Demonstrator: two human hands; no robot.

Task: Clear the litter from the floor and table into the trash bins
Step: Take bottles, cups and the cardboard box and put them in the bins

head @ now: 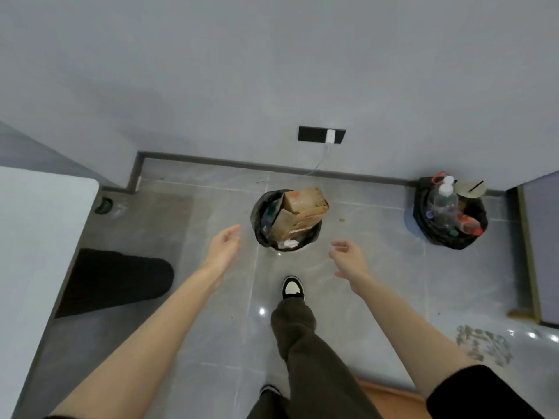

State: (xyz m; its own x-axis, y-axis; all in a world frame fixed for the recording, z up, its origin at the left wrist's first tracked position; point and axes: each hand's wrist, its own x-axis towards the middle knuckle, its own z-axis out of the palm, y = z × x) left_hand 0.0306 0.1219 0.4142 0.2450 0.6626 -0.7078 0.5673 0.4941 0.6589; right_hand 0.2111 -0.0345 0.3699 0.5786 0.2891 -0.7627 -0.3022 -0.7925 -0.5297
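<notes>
Cardboard-filled trash bin, just beyond the left hand and right hand: black-lined. Cardboard box: brown. Bottle-filled trash bin, well outboard of the right hand: black-lined. Plastic bottle: clear, white cap. Floor tiles: grey, marbled, pale joint lines. Socket plate: black. Charger: white. Shoe, between the hands: black and white.
</notes>
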